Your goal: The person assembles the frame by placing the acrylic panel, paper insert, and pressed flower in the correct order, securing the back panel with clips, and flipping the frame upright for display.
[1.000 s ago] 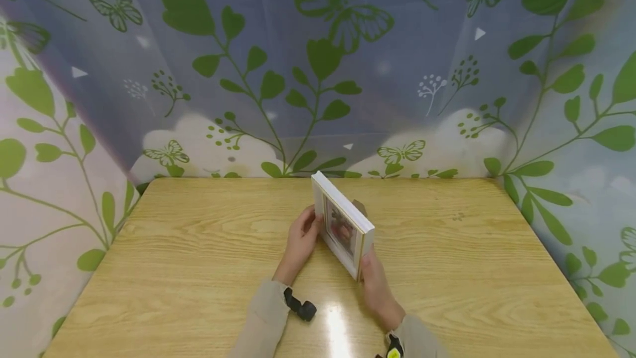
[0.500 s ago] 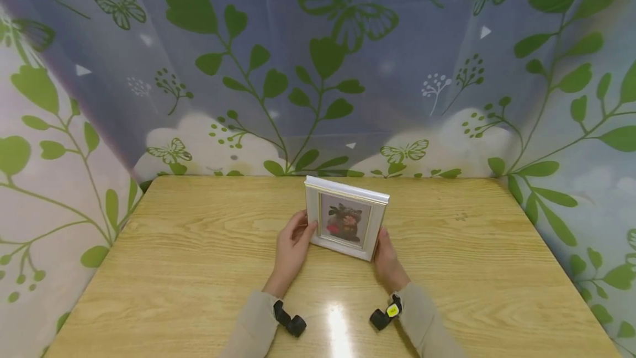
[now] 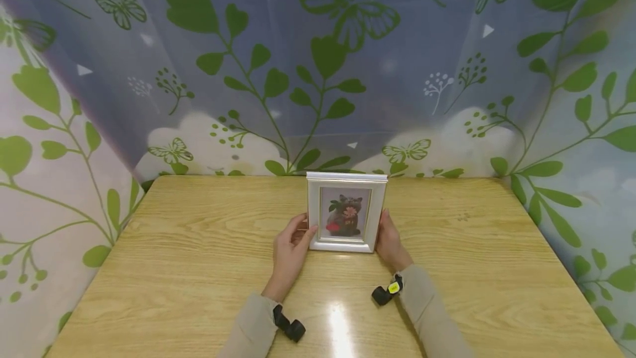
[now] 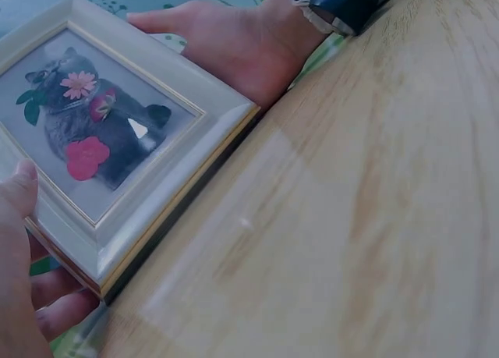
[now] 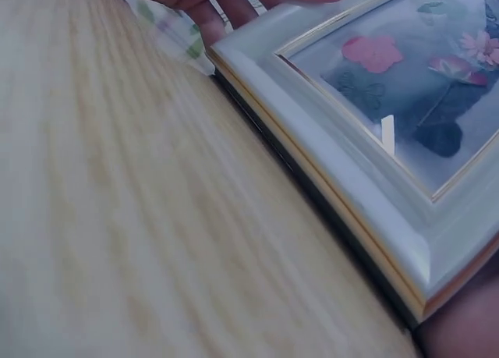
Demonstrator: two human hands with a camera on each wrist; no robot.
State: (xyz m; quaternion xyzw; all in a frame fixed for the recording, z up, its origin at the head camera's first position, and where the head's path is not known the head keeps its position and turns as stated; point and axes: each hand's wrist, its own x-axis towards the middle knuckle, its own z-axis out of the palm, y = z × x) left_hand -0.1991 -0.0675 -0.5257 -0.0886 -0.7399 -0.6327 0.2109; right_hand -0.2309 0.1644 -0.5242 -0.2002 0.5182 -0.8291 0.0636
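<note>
A white picture frame (image 3: pixel 345 211) with gold trim stands nearly upright on the wooden table, facing me. Its picture shows a grey cat (image 4: pixel 97 128) decorated with pink and red flowers and green leaves. My left hand (image 3: pixel 290 253) grips the left side low down, thumb on the front and fingers behind the edge. Against the right side, my right hand (image 3: pixel 392 243) holds the frame, its thumb (image 4: pixel 160 20) lying along that edge and its other fingers hidden behind. The bottom edge (image 5: pixel 312 194) sits right at the tabletop.
The wooden table (image 3: pixel 199 225) reaches back to a hanging cloth (image 3: pixel 248 70) printed with green leaves and butterflies. Black wrist cameras (image 3: pixel 288 323) are strapped over beige sleeves (image 3: pixel 429 305). A bright light reflection (image 3: pixel 340 327) shows near the front.
The picture frame has turned from a steep angle to face me squarely and now stands straighter, its lower edge level. Both hands have moved with it, the right one farther back.
</note>
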